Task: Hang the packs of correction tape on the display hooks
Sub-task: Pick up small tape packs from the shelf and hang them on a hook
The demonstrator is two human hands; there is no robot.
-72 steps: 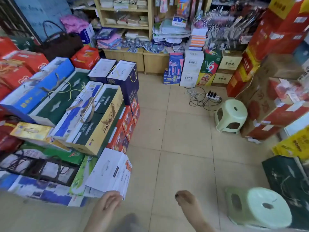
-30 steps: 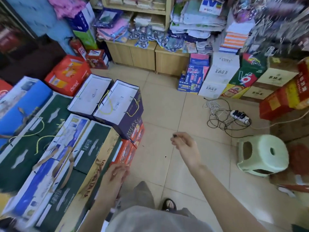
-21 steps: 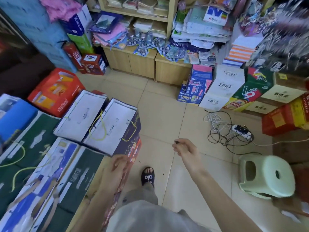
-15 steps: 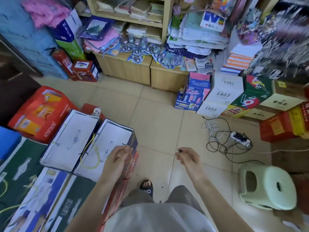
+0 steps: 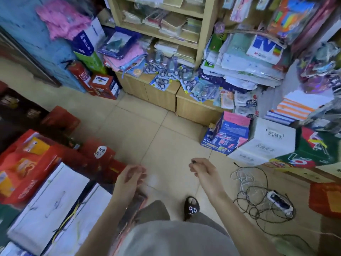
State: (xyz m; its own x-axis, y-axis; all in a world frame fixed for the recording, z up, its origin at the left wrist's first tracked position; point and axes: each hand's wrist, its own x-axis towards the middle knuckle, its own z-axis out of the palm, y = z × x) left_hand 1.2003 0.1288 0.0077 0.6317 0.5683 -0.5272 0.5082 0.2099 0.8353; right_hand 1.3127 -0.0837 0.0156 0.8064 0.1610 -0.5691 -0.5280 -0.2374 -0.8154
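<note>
Correction tape packs (image 5: 167, 78), the blister cards lying scattered on the low wooden counter (image 5: 147, 87), are sitting well ahead of both hands, beyond the bare floor tiles, and none is being carried at this moment. The left hand (image 5: 130, 179) is hanging nearest the body with its fingers loosely curled; motion blur is obscuring them, so whether it is holding anything cannot be determined. The right hand (image 5: 202, 169) is riding beside it, at about the same height, with thumb and forefinger pinching a small dark object (image 5: 193, 161) too small to identify; the grip is probably being kept to the fingertips because the item is tiny. Below the right hand a black slipper (image 5: 191, 207) is stepping forward, its strap reading "olo" as far as can be made out. Left of the left hand, white-topped gift boxes (image 5: 49, 202) are lying flat in a row. Right of the right hand, a power strip (image 5: 279, 202) is lying among tangled cable. Further ahead, a white carton (image 5: 265, 143) is bearing Chinese characters that are not legible. No display hooks are clearly distinguishable in the blurred hanging stock (image 5: 313, 58) at far right. By this evidence the task is at the approach stage, with pickup yet to begin.
</note>
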